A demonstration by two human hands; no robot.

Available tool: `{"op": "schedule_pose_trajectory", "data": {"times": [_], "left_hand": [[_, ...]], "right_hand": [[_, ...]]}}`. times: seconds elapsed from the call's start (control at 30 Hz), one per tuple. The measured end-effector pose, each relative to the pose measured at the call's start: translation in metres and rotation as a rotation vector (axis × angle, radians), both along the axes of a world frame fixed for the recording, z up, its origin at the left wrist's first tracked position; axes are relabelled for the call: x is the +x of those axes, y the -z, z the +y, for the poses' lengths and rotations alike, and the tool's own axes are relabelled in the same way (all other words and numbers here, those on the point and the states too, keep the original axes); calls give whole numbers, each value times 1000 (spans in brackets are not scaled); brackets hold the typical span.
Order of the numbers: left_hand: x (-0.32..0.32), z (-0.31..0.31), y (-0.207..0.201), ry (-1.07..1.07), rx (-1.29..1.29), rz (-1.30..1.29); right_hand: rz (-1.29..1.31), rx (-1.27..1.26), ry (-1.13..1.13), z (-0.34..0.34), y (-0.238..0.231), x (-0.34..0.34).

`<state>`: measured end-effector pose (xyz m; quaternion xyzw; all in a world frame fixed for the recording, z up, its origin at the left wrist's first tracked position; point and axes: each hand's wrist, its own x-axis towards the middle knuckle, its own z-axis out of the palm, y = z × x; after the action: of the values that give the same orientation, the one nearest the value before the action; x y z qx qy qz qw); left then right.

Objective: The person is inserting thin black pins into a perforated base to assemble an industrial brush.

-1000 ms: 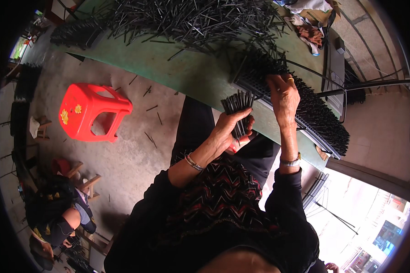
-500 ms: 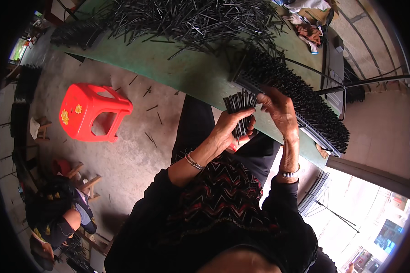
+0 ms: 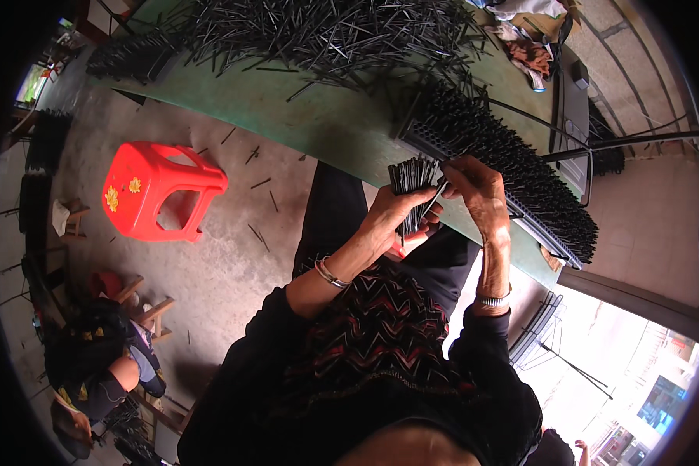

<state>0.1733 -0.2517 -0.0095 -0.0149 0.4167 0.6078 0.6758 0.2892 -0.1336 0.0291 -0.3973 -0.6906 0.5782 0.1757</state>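
Stick pile (image 3: pixel 334 35) on table (image 3: pixel 264 101), stool (image 3: pixel 140 186) on floor (image 3: pixel 225 268) at left.

Shown with left grip (image 3: pixel 390 211) curled at the near edge of the table (image 3: pixel 287 109), with thumb (image 3: pixel 418 198) laid across; with right grip (image 3: pixel 479 189) beside it over that edge, fingertips (image 3: pixel 451 171) pinched; with left forearm (image 3: pixel 322 286) slanted inward, right forearm (image 3: pixel 495 264) straighter.
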Motion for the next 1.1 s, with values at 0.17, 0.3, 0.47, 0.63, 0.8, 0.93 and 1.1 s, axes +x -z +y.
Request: {"op": "schedule_pose_trajectory", "data": {"times": [0.17,0.3,0.47,0.63,0.8,0.93,1.1], "left_hand": [[3,3,18,-93,-5,-16],[0,2,24,-139,35,-102],[6,2,14,-137,36,-205],[4,0,14,-138,20,-196],[3,-1,10,-96,33,-147],[3,-1,7,-96,8,-158],[4,0,10,-95,15,-160]], "right_hand": [[34,182,165,0,-11,5],[69,444,364,7,-16,-2],[27,563,412,19,1,-9],[-68,741,317,24,5,-9],[-131,735,268,29,-2,-5],[-70,611,170,33,1,-4],[-116,902,96,30,16,-9]]}}
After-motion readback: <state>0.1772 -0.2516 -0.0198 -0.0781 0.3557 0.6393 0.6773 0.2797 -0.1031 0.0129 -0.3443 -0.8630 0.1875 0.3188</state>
